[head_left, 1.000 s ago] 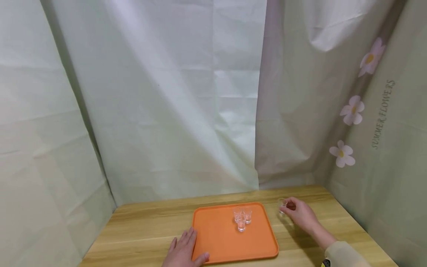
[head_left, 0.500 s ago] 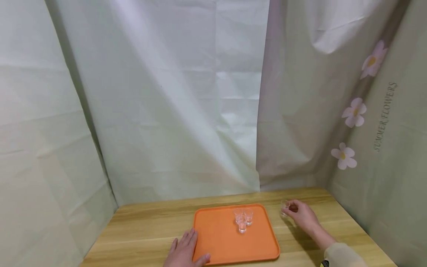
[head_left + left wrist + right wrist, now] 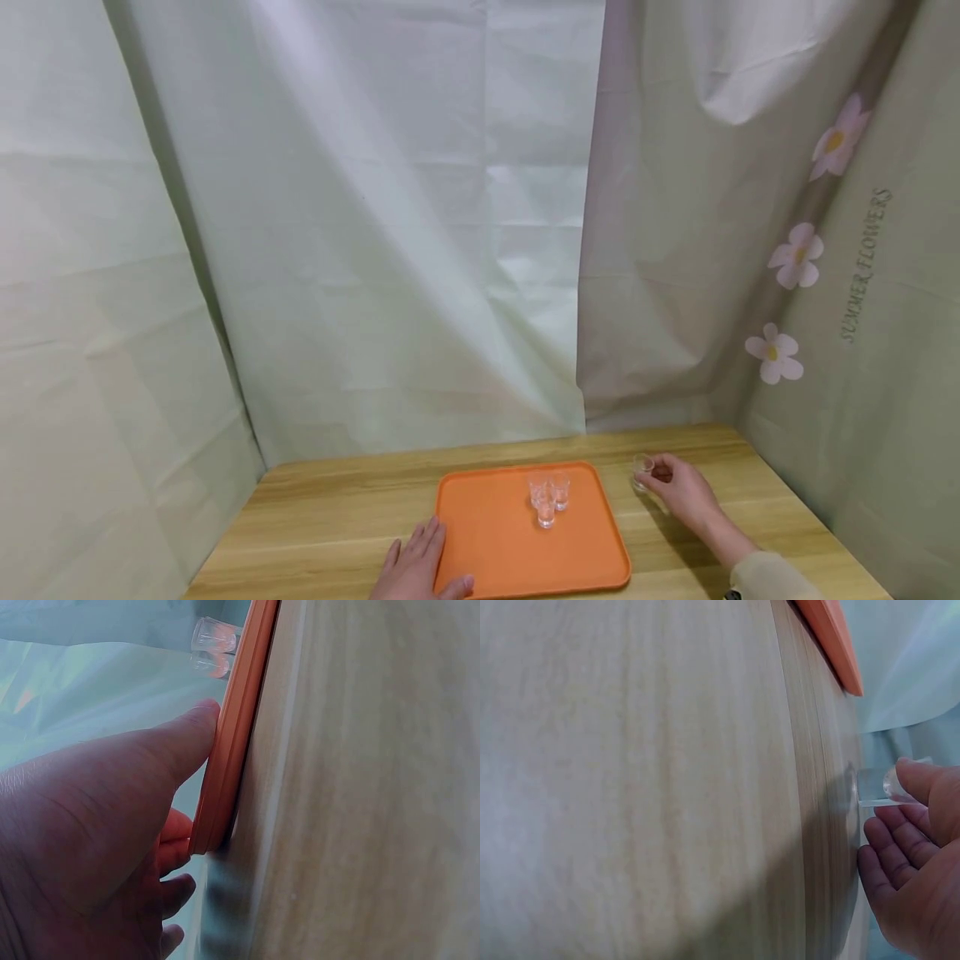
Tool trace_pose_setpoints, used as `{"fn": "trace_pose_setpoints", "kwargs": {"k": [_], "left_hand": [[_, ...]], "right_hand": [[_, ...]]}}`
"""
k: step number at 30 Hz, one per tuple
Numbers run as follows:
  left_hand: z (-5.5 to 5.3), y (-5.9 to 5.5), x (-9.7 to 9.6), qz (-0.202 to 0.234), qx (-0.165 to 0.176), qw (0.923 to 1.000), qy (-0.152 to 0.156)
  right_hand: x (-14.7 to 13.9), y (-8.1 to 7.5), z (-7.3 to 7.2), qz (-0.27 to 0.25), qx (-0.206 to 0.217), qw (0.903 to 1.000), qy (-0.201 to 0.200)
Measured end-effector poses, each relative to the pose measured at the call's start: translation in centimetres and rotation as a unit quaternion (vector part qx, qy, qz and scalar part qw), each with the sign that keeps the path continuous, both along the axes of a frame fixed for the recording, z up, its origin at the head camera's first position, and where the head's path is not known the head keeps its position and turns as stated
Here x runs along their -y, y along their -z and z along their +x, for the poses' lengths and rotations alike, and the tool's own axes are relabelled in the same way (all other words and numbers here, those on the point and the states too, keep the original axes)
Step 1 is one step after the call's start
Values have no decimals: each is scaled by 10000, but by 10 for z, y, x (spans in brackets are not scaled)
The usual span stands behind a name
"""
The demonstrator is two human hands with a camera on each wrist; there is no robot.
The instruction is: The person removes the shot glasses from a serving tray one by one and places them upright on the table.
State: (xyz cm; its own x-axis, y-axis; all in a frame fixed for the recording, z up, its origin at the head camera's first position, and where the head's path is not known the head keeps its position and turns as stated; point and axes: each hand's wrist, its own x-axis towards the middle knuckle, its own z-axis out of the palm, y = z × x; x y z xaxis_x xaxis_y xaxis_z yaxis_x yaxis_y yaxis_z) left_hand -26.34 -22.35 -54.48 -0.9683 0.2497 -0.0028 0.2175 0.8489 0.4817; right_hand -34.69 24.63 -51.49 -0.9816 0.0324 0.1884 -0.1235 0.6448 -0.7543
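To the right of the orange tray [image 3: 517, 558], my right hand [image 3: 686, 493] pinches a small clear shot glass [image 3: 642, 473] between thumb and fingers. In the right wrist view the shot glass [image 3: 875, 785] has its base at or very near the tabletop; a gap cannot be told. My left hand [image 3: 415, 565] lies at the tray's near left corner, fingers extended along the left edge, thumb touching the near rim. The left wrist view shows the thumb of this hand [image 3: 97, 817] against the tray's side [image 3: 236, 739]. Several similar shot glasses [image 3: 546, 513] stand close together on the tray's right half.
Everything stands on a wood-grain table [image 3: 330, 517]. Pale curtains [image 3: 420, 250] hang behind it and on both sides, the right one printed with flowers [image 3: 775, 353] and lettering. The right hand's shadow falls on the tabletop.
The head view has shifted slightly, so everything sits a little lower in the frame. Both hands keep their places, the right one still holding the shot glass beside the tray.
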Motion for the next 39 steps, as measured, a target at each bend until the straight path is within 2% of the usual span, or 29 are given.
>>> {"fn": "trace_pose_setpoints", "kwargs": {"k": [3,10,16,23,26,34,39], "left_hand": [[2,-1,-1,14,7,10000,1],[1,-4,-1,-91,-210,9997,-68],[0,-9,-2,-195,-170,9996,-131],[2,-13,-4,-213,-139,9996,-107],[2,-14,-5,-192,-121,9997,-93],[5,-10,-4,-219,-141,9997,-42],[6,-9,-4,-186,-157,9997,-18]], "right_hand": [[0,2,0,18,-26,10000,-10],[2,-1,-4,118,-145,9998,35],[4,-3,-6,79,-201,9998,-7],[5,-11,3,186,-328,9993,-67],[10,-19,10,306,-517,9982,-34],[34,-32,26,402,-1394,9892,-214],[48,-34,30,363,-1584,9859,-403]]}}
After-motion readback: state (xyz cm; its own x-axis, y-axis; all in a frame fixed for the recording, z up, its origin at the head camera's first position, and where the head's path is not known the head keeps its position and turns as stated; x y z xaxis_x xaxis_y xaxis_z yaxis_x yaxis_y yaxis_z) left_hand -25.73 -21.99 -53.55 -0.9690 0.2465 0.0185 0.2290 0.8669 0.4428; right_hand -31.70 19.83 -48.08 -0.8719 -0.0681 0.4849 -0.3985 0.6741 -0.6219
